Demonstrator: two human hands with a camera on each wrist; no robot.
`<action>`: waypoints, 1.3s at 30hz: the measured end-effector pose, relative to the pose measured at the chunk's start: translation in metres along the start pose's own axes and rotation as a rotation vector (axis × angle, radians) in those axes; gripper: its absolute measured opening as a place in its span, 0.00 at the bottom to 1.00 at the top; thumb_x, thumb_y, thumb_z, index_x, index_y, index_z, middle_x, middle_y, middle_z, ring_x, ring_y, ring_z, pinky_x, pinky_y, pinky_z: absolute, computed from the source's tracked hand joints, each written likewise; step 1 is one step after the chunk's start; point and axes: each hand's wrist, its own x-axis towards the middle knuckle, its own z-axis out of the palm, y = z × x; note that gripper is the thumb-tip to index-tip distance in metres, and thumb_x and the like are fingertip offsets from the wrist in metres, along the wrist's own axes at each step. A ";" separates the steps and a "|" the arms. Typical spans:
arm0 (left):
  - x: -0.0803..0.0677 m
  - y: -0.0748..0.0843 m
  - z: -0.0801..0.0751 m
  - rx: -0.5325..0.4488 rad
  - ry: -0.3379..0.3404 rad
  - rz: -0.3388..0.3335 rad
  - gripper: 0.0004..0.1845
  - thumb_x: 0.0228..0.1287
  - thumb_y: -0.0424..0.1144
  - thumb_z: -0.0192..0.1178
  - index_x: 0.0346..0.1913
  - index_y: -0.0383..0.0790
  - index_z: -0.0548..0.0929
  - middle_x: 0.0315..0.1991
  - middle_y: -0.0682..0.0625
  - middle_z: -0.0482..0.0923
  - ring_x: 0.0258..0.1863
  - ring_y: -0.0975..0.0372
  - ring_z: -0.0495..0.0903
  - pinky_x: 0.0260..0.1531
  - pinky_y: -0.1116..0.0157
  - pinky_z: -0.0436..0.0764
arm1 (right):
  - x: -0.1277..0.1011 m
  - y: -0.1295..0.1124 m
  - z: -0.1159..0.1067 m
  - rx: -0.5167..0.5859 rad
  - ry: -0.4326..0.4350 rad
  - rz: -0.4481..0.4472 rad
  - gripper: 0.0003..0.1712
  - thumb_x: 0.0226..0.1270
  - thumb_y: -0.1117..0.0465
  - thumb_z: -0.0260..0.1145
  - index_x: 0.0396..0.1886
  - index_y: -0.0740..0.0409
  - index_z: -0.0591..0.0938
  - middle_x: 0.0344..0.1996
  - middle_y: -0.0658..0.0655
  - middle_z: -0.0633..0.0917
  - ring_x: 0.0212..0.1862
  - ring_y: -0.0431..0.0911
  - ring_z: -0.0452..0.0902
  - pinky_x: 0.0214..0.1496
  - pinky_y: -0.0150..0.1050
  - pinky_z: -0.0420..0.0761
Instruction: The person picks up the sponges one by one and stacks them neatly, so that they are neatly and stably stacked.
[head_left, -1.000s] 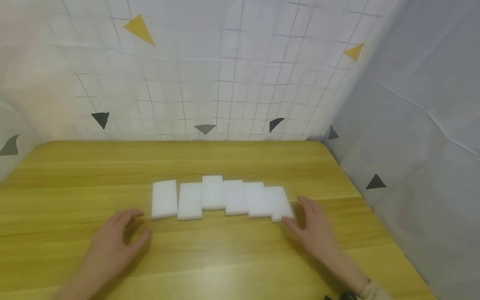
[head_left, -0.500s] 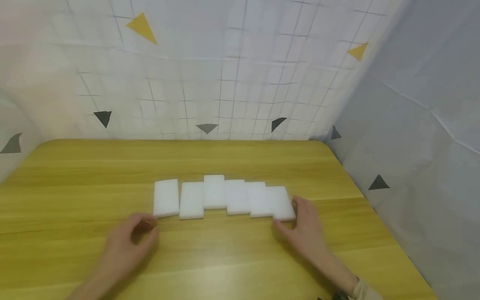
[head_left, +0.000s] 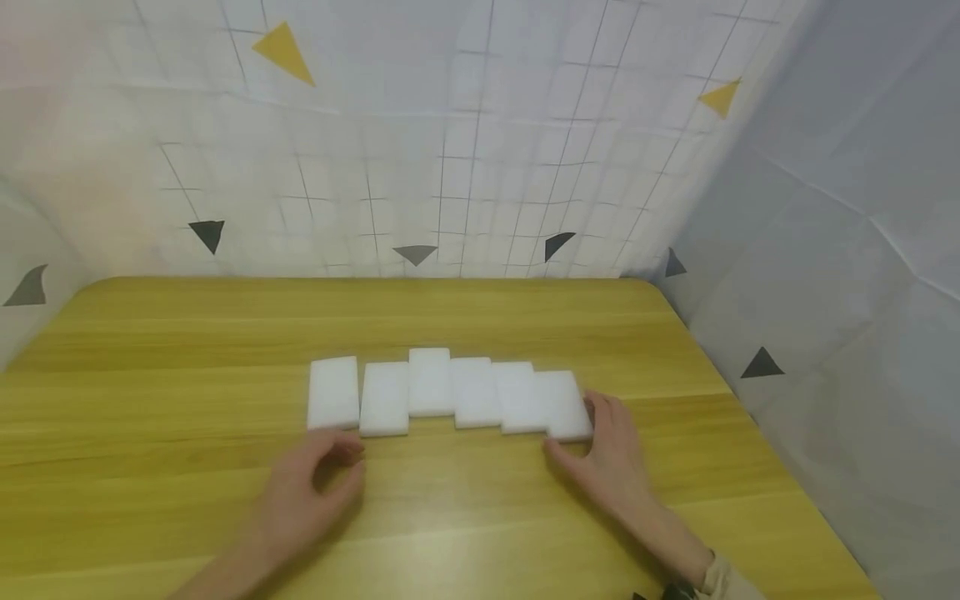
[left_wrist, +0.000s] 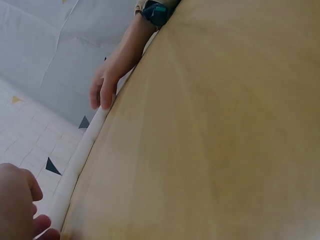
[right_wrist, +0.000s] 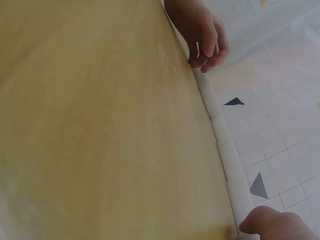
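Six-sided no, several flat white sponges (head_left: 430, 383) lie in a bowed row on the table, the right ones overlapping. My right hand (head_left: 611, 458) grips the near right corner of the rightmost sponge (head_left: 561, 404), thumb at its front edge and fingers along its right side. In front of the two leftmost sponges is my left hand (head_left: 303, 483), its fingers and thumb loosely curved with nothing between them. It overlaps the front of the leftmost sponge (head_left: 333, 392); just beyond its fingertips is the second sponge (head_left: 385, 398). Both wrist views show the row edge-on.
The wooden table (head_left: 465, 533) reaches back to a white grid-patterned sheet (head_left: 360, 125) with dark and yellow triangles. A grey sheet (head_left: 847, 250) hangs along the right side. A dark wristband (left_wrist: 155, 12) is on the right wrist.
My left hand has moved right, from left of the row to the front of the leftmost sponges. The right hand has closed in slightly around the rightmost sponge's corner. The sponges keep their arrangement.
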 end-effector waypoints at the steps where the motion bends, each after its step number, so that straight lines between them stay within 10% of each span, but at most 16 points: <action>1: 0.000 0.001 0.002 -0.011 -0.003 0.020 0.17 0.52 0.27 0.71 0.45 0.45 0.84 0.40 0.59 0.84 0.41 0.67 0.81 0.49 0.79 0.76 | 0.000 0.000 0.000 0.000 0.008 -0.008 0.46 0.50 0.46 0.77 0.61 0.69 0.71 0.56 0.68 0.74 0.58 0.61 0.69 0.61 0.59 0.73; 18: 0.006 0.020 0.042 -0.056 -0.056 0.162 0.15 0.51 0.29 0.70 0.42 0.47 0.83 0.41 0.60 0.83 0.43 0.68 0.81 0.47 0.65 0.83 | -0.001 0.006 0.000 0.015 0.041 -0.023 0.42 0.51 0.48 0.77 0.58 0.71 0.73 0.53 0.70 0.75 0.57 0.63 0.69 0.62 0.60 0.71; 39: 0.008 0.022 0.040 -0.067 -0.074 0.078 0.16 0.54 0.30 0.70 0.45 0.46 0.84 0.45 0.59 0.84 0.48 0.68 0.81 0.53 0.64 0.83 | 0.000 0.008 -0.006 0.009 0.033 0.028 0.38 0.56 0.49 0.76 0.57 0.71 0.75 0.52 0.68 0.75 0.57 0.62 0.69 0.61 0.60 0.72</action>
